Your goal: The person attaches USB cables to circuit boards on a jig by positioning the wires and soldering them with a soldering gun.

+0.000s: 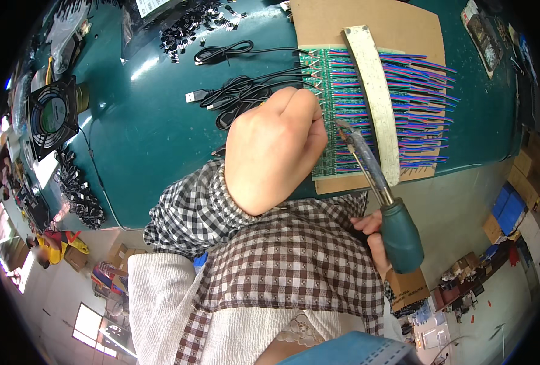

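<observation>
My right hand [373, 236] is wrapped round the green handle of a soldering iron [402, 237]. The iron's tip points at a green circuit board panel [323, 164], close to my left fingers. My left hand [276, 149] is closed over the panel's left edge; whatever its fingers pinch is hidden beneath them. Black USB cables [239, 91] lie left of the panel, and some run to its upper left edge. Rows of red, blue and black wires [419, 109] leave the panel's right side. A long pale bar [376, 103] lies across these wires.
Cardboard [367, 18] lies under the panel on the green table [142, 121]. A small fan [54, 115] stands at the left, near bundled black cables [78, 188]. Loose black connectors [188, 30] are heaped at the back. A worn tray [484, 42] sits far right.
</observation>
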Demonstrator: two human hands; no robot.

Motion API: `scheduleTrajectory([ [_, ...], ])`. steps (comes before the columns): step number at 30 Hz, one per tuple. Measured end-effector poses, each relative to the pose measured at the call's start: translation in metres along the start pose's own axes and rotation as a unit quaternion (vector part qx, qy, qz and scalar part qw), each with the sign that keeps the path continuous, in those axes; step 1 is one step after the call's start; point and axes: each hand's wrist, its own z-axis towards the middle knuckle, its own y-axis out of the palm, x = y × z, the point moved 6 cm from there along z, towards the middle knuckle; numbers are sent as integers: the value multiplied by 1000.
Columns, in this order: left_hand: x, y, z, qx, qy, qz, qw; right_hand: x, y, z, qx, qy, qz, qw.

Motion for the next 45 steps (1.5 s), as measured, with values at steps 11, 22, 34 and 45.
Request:
scheduleTrajectory([
  [11,0,0,0,-4,-1,4,1000,-2,0,-3,-93,-26,-40,995],
  [22,0,0,0,-4,-6,6,1000,-5,-4,-2,-64,-44,-12,997],
  [34,-6,-28,-13,-15,1,-48,999,-6,-15,9,17,-96,73,993],
  [45,5,-56,-23,-49,79,166,982,-13,-44,38,-13,-172,123,977],
])
